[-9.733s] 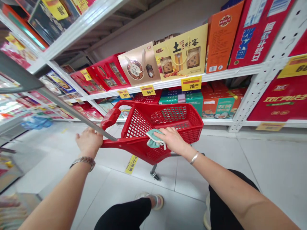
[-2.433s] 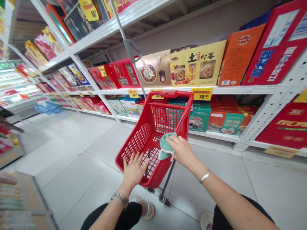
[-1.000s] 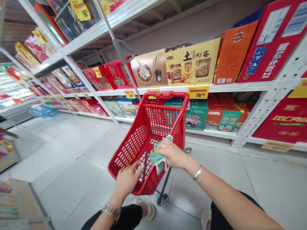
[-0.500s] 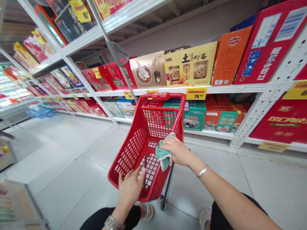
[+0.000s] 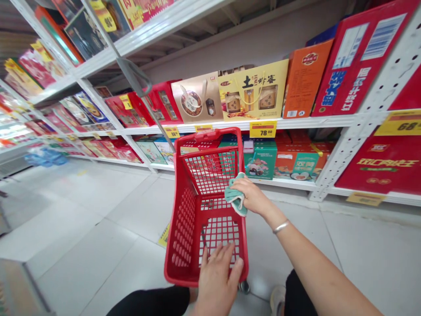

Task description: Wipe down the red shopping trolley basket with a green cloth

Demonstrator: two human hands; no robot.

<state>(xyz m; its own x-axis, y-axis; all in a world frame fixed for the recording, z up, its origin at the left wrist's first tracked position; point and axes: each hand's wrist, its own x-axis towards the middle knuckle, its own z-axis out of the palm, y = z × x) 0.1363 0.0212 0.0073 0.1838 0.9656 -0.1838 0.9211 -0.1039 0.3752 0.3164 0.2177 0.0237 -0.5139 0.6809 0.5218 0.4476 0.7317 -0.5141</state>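
Note:
In front of me stands a red plastic shopping basket [image 5: 184,228] with lattice sides and floor, its long grey pull handle [image 5: 131,77] slanting up to the left. My right hand [image 5: 251,195] is closed around a green cloth [image 5: 237,199] with a pale edge, pressed against the basket's right rim. Over the near end of the basket lies my left hand [image 5: 219,274], open, fingers stretched toward the lattice floor. Whether its palm touches the near rim is hidden.
White shelves [image 5: 342,120] run along the far side, carrying a yellow honey gift box [image 5: 253,94], an orange box [image 5: 307,79] and red cartons. Price tags [image 5: 263,129] hang on the shelf edges. A yellow floor marking [image 5: 163,236] shows left of the basket.
The basket has turned, its near end swinging right. My left hand has moved right along with the near end. The cloth in my right hand has moved slightly up and right with the rim.

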